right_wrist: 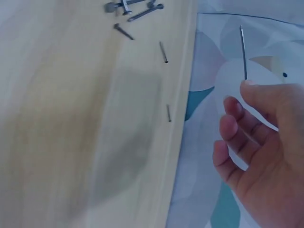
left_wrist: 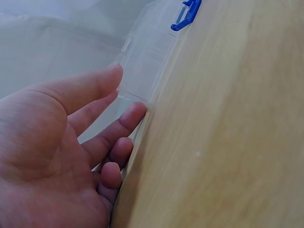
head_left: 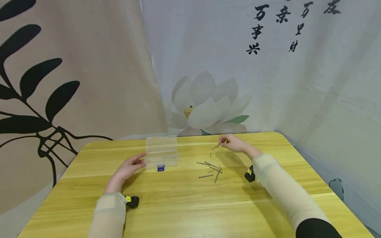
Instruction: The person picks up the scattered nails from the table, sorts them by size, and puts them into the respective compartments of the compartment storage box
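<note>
My right hand [head_left: 233,143] is raised over the far side of the table and pinches a thin metal nail [right_wrist: 243,52] between thumb and fingers. The nail's pointed end sticks out past the thumb, while the other fingers bend loosely. Below and nearer lie several loose nails [head_left: 209,166] of different lengths. A clear plastic box [head_left: 161,159] with a blue latch [head_left: 160,168] on its near side stands with its lid [head_left: 161,144] up at the back. At its left end, my left hand [head_left: 131,168] has thumb and fingertips right at the box's edge, fingers relaxed.
The wooden table [head_left: 178,205] ends at a far edge just beyond the box and the right hand. A cloth backdrop [head_left: 208,59] with printed flower and characters hangs behind it. Two small nails [right_wrist: 164,52] lie near the far edge, apart from the pile.
</note>
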`<state>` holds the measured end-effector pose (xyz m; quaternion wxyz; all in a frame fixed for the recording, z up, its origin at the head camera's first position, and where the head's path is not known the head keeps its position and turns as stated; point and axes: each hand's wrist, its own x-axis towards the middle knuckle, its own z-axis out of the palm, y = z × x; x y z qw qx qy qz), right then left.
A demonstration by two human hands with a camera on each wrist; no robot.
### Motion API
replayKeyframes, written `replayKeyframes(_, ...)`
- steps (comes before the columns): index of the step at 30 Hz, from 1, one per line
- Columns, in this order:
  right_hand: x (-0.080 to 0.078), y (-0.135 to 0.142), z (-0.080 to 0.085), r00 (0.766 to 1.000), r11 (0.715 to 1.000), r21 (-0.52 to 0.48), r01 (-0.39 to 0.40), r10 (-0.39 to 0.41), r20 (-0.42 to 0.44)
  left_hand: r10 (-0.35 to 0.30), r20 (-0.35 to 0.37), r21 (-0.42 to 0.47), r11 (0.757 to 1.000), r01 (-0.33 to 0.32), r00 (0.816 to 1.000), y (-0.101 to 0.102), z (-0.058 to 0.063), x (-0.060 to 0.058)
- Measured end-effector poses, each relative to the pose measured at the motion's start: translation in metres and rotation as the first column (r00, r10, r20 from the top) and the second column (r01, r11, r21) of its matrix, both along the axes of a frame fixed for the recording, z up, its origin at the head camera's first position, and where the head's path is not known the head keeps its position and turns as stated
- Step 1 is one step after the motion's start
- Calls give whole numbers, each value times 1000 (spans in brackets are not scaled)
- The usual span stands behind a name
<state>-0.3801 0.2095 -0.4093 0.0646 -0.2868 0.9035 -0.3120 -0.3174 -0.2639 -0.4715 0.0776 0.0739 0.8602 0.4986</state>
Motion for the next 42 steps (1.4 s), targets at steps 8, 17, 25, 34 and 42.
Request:
replayKeyframes(8,3,-3,15,1000,1000,-11,2,-2,-13,9,5,-19,1000,-9,1000,1,1,2)
replayKeyframes(17,2,-6,11,999,1000,-7,20,-20,38,8,3,-16,1000,-8,1000,2,2,1)
replayKeyframes(25,-5,-22,-4,999,1000,7,2,-2,37,14,2,-13,1000,-14,1000,2,2,1)
replayKeyframes(34,-9,-57,-11,1000,1000,11,-20,20,-1,21,9,-11,1000,-21,1000,3,2,2)
replayKeyframes(42,-14,-95,-18,1000,997,-73,14,-14,6,32,4,-10,999,-32,999,4,4,5)
